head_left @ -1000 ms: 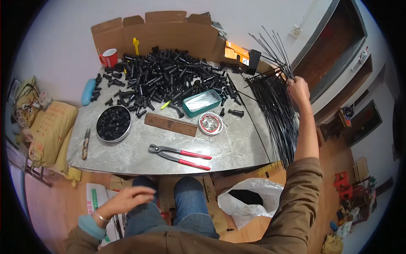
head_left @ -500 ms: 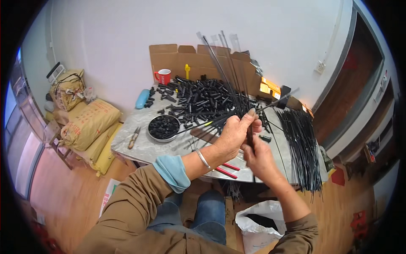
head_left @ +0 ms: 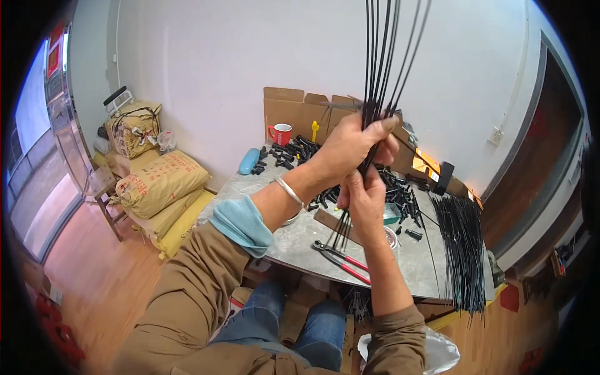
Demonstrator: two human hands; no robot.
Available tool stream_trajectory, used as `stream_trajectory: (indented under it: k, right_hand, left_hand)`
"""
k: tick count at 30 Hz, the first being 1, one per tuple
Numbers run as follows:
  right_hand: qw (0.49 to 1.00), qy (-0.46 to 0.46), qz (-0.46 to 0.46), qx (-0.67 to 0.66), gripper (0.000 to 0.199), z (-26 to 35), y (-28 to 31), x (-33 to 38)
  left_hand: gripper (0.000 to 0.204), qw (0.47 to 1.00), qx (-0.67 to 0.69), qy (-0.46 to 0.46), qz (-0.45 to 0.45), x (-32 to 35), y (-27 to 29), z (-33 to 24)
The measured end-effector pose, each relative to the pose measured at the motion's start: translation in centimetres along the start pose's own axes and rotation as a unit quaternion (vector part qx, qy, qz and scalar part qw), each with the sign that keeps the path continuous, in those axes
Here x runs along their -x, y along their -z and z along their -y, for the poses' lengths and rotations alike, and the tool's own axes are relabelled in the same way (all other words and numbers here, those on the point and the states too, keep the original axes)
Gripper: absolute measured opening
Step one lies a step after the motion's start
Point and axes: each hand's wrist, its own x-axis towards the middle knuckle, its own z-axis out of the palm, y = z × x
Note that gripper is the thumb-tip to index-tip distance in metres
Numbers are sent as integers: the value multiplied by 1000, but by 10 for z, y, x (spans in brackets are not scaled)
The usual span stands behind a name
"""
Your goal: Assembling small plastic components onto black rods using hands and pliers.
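My left hand [head_left: 361, 147] and, just below it, my right hand [head_left: 364, 199] are both closed round a bundle of thin black rods [head_left: 379, 59]. The bundle stands nearly upright above the table, its upper ends fanning out past the top of the picture. Its lower ends [head_left: 342, 230] show beneath my right hand, over red-handled pincers [head_left: 344, 262] lying on the tabletop. Behind my hands spreads a pile of short black plastic parts [head_left: 405, 199], partly hidden by my arms. More thin black rods [head_left: 459, 250] lie in a thick row at the table's right side.
At the table's back stand a red mug [head_left: 282, 134], a yellow piece [head_left: 315, 130] and a cardboard sheet [head_left: 284, 107]. A blue case [head_left: 249, 161] lies at the left. Stacked sacks [head_left: 165, 185] fill the floor left of the table; a white plastic bag [head_left: 442, 351] sits below its front.
Both hands have lifted the rods, and the bundle has turned from tilted and spread to nearly upright and gathered. The view has shifted; my left arm now hides the round dish of black parts.
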Motion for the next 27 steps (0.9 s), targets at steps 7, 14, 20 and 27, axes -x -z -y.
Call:
stream_trajectory:
  k: [7, 14, 20, 27]
  right_hand:
    - [984, -137, -22, 110, 20, -100, -5, 39]
    - [985, -145, 66, -66, 34, -52, 5, 19]
    - [975, -196, 7, -103, 40, -31, 12, 40]
    - [989, -136, -55, 24, 30, -21, 31, 55]
  left_hand:
    - [34, 987, 10, 143, -66, 42, 53, 89]
    - [30, 989, 61, 105, -82, 15, 56, 50]
    - [26, 985, 70, 145, -66, 25, 39, 61]
    - [31, 964, 148, 215, -54, 24, 17, 78]
